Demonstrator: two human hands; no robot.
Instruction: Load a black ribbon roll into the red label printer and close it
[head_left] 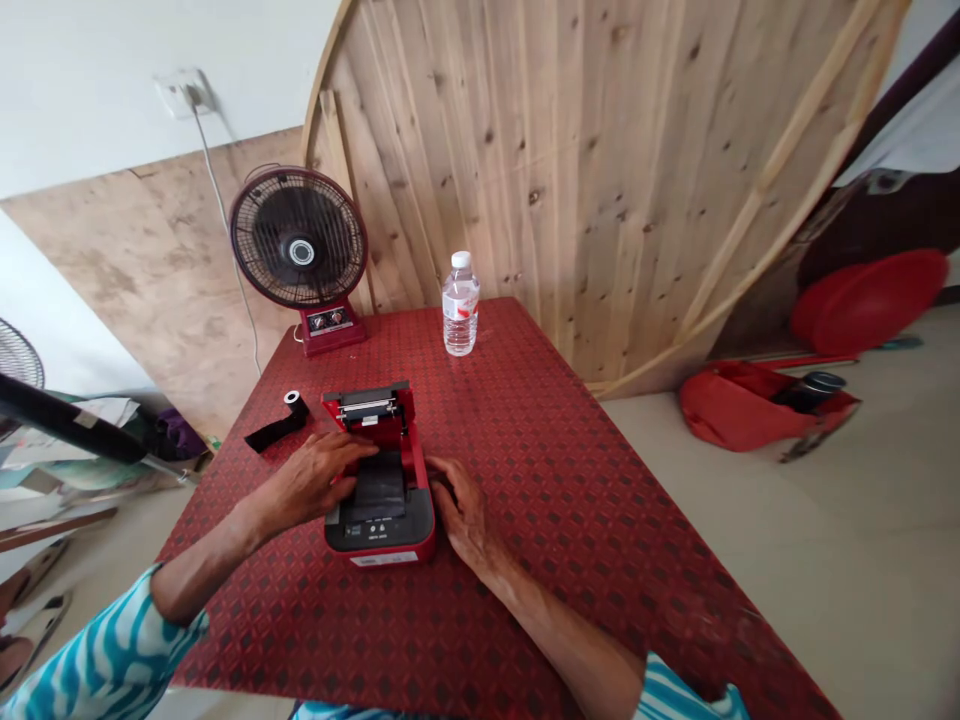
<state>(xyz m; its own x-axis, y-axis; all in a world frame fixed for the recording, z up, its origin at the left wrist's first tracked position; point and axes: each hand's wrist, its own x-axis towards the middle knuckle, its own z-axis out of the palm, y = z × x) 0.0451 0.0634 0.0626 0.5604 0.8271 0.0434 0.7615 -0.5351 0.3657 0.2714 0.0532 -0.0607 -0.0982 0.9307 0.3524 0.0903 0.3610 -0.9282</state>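
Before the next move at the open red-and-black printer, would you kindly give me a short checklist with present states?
1. Lid of the boxy red-and-black plastic printer raised: ok.
2. Wide, flat black strip properly seated: cannot tell.
3. Opening free of fingers: not ok; the left-hand grip reaches over it.
4. Right-hand grip at the printer's right side: ok.
5. Loose black roll with a white core apart from the printer: ok.
6. Clear plastic bottle with a white cap upright: ok.
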